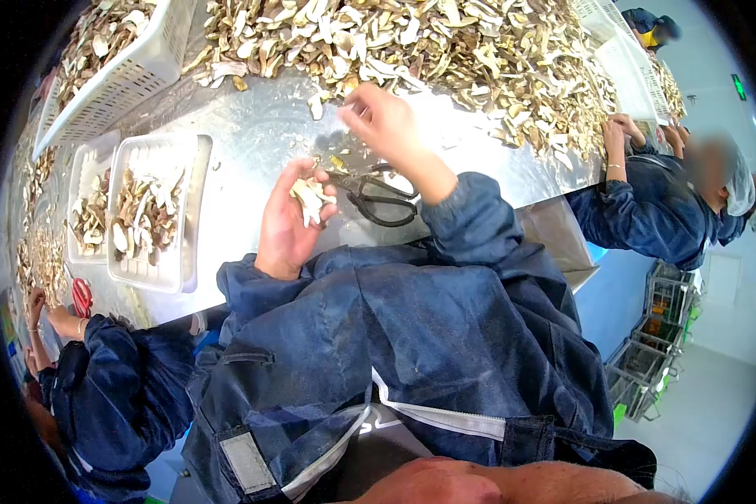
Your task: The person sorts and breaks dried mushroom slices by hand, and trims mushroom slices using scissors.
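My left hand is palm up near the table's front edge, its fingers curled round several pale dried mushroom slices. Above and to the right, my right hand hovers near the front of a large heap of dried slices; its fingers are bent together, and whether anything is between them is too blurred to tell. Black-handled scissors lie on the metal table, just right of my left hand.
Two white trays with slices stand at the left, below a large white perforated basket. Red-handled scissors lie near a co-worker's sleeve. Another co-worker works at the right. Wire crates stand on the floor.
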A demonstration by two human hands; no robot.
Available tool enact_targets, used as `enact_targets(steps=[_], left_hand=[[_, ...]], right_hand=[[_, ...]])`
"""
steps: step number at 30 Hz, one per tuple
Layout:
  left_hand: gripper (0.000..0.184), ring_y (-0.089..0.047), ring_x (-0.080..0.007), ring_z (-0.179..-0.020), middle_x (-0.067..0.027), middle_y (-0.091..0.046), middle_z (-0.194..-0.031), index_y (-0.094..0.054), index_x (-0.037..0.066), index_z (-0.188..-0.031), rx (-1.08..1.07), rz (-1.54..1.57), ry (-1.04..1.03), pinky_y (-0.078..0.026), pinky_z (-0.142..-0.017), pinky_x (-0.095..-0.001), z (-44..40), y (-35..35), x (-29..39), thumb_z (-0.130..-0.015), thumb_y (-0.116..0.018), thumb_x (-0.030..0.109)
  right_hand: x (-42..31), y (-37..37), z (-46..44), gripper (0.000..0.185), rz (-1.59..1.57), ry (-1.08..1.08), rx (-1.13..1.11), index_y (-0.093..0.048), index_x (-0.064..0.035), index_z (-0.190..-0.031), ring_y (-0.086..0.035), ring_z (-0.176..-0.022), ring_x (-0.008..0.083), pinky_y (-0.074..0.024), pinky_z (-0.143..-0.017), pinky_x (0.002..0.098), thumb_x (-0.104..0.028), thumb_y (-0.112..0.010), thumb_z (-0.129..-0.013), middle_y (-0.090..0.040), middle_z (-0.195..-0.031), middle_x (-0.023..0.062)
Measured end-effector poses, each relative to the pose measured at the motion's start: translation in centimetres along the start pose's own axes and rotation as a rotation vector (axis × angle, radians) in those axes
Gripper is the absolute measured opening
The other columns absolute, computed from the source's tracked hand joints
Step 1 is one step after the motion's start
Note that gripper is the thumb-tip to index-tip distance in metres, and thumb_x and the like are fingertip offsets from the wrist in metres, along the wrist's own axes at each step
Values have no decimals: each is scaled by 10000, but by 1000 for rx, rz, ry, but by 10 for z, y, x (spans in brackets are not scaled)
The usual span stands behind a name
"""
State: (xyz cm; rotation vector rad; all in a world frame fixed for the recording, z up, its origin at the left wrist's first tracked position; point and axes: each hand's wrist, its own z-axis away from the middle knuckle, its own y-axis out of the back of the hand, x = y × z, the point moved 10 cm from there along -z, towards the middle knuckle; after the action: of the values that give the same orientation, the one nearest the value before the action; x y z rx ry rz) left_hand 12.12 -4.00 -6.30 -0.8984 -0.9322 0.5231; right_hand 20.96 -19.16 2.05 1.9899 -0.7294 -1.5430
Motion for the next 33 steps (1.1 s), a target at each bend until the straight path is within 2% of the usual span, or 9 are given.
enact_targets(steps=[3,6,9,13,21,27,30,31,33], left_hand=[[271,-568,-168,-813,-53,-579,-999,-525,100,-1188,-6,-40,36,-517,-616,-291,3,-4,-2,-1046,-448,318],[246,-545,-153,-775,-42,-565,-970,-531,100,-1163,20,-51,31,-470,-579,-267,9,-12,0,-1043,-455,302],[239,-534,-142,-758,-36,-562,-966,-534,100,-1157,41,-53,5,-439,-565,-254,11,-6,6,-1041,-461,297],[231,-508,-118,-708,-29,-558,-954,-534,100,-1158,22,-23,14,-405,-548,-247,6,-2,4,-1038,-473,288],[227,-496,-139,-659,-58,-568,-937,-527,91,-1180,8,22,52,-383,-534,-266,-2,-1,-6,-1009,-516,239],[237,-494,-140,-639,-59,-577,-928,-526,83,-1194,15,102,25,-383,-519,-267,3,5,3,-1000,-521,220],[250,-497,-144,-624,-70,-588,-937,-528,73,-1207,-12,128,45,-395,-512,-265,-1,2,-1,-997,-515,209],[256,-499,-145,-619,-75,-593,-941,-529,70,-1213,-18,126,53,-401,-510,-265,-2,-2,-4,-996,-513,206],[280,-504,-150,-608,-93,-605,-955,-529,64,-1237,-56,120,76,-422,-506,-266,-3,-6,-11,-996,-502,203]], right_hand=[[11,0,-22,240,340,-6,79,-644,-36,-945,-688,-765,368,-527,-674,470,-265,-670,-876,-701,-851,179],[16,-8,-29,246,364,67,145,-648,-23,-978,-680,-777,391,-521,-689,501,-248,-664,-877,-700,-843,199],[21,-3,-19,264,171,113,191,-646,-12,-1001,-687,-706,351,-532,-664,450,-249,-662,-887,-691,-815,203],[60,-10,6,275,-549,-302,-29,-608,1,-1127,-651,-705,107,-505,-605,240,-231,-602,-979,-697,-867,71],[51,-22,31,238,-913,-503,-255,-610,11,-1090,-649,-668,133,-509,-607,246,-204,-548,-1010,-704,-906,111],[55,9,34,312,-212,-361,-335,-671,-10,-1050,-661,-649,175,-498,-590,283,-305,-619,-963,-700,-777,100],[43,37,14,348,220,-144,6,-687,-47,-1046,-665,-653,269,-510,-613,350,-370,-656,-919,-684,-745,141],[36,30,7,383,185,-151,-29,-689,-84,-1033,-684,-796,384,-536,-729,460,-439,-635,-903,-708,-812,187],[35,6,-11,300,258,-54,4,-682,-65,-977,-675,-841,371,-526,-748,468,-346,-640,-879,-698,-873,172]])
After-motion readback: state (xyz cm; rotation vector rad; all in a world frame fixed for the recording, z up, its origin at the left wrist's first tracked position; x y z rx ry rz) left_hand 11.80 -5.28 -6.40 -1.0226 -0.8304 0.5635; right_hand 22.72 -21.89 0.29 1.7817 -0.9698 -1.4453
